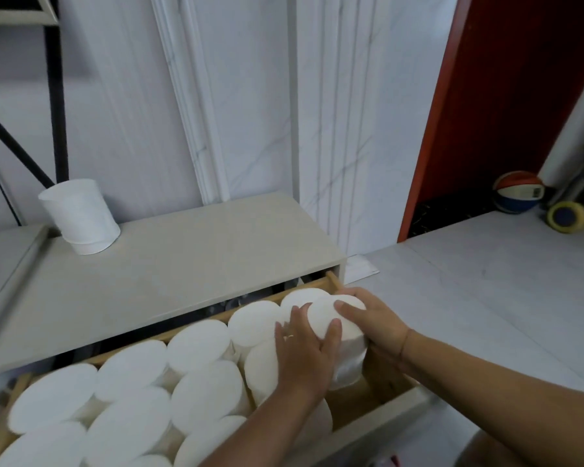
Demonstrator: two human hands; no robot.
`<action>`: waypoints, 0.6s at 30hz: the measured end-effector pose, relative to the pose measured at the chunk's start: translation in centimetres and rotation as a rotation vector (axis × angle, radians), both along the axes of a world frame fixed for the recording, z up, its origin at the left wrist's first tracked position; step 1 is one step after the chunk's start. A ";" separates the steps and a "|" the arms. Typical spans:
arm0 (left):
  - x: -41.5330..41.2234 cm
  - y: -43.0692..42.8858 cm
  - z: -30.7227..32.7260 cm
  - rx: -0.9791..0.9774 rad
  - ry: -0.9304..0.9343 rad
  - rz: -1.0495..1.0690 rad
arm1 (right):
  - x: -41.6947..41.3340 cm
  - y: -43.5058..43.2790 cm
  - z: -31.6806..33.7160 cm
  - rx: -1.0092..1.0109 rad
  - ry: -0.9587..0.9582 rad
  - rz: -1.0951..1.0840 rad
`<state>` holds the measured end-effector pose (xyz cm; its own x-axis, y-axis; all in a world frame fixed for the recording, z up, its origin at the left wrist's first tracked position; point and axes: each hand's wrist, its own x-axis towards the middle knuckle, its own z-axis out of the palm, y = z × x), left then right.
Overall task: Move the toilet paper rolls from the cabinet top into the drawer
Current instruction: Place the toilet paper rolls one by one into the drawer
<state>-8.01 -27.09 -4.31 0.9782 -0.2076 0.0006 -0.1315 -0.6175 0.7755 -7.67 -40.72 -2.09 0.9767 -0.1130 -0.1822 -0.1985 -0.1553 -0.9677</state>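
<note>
**Left grip point(304, 348) and right grip point(375, 318) clasp one roll point(338, 326) in the drawer point(368, 429)**

Both grips close on the same white roll from opposite sides. The left grip wraps its near side, with fingers lying along the flat top and the thumb hooked over the edge; a ring shows on one finger. The right grip curls round the far right side, its thumb pressed on the top face. The roll sits tilted between them, and its top stands higher than its neighbours. Its lower end is down in the open gap at the drawer's right end. Whether it touches the drawer bottom cannot be told.

Just left of the grips and touching the held roll, packed rolls point(196, 345) stand on end in rows, filling the rest of the drawer. One of them lies partly under the left grip. Bare wood shows below the right grip, inside the drawer front.

Beyond the grips lies the grey cabinet point(182, 257), with the drawer pulled out from under it. Far to the upper left of the grips, a lone roll point(80, 214) stands on the cabinet by the wall, well apart from both.

Right of the grips stretches pale floor point(486, 281), with a ball point(518, 193) at its far edge.
</note>
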 end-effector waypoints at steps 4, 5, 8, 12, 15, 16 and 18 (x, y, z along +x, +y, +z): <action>0.9 1.1 -1.4 0.311 -0.054 -0.050 | 0.8 -0.2 -1.0 -0.102 0.034 0.105; 1.0 1.2 -1.6 0.336 -0.075 -0.063 | 0.9 -0.4 -1.2 -0.102 0.043 0.124; 1.3 1.6 -2.1 0.440 -0.124 -0.111 | 0.9 -0.7 -1.4 -0.128 0.064 0.158; 1.4 1.6 -2.8 0.656 -0.204 -0.196 | 0.7 -0.4 -2.0 -0.237 0.066 0.119; 1.5 1.6 -2.9 0.658 -0.210 -0.202 | 0.7 -0.4 -2.0 -0.302 0.040 0.084; 1.6 1.6 -2.8 0.656 -0.211 -0.208 | 0.7 -0.4 -2.0 -0.330 0.034 0.079; 1.6 1.9 -2.7 0.648 -0.210 -0.230 | 0.7 -0.2 -1.9 -0.380 0.030 0.066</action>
<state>-6.41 -25.18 -7.05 0.9026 -0.4304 -0.0094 -0.4193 -0.8840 0.2068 -6.94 -40.87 -4.00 0.9790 -0.1151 -0.1683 -0.2037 -0.5153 -0.8324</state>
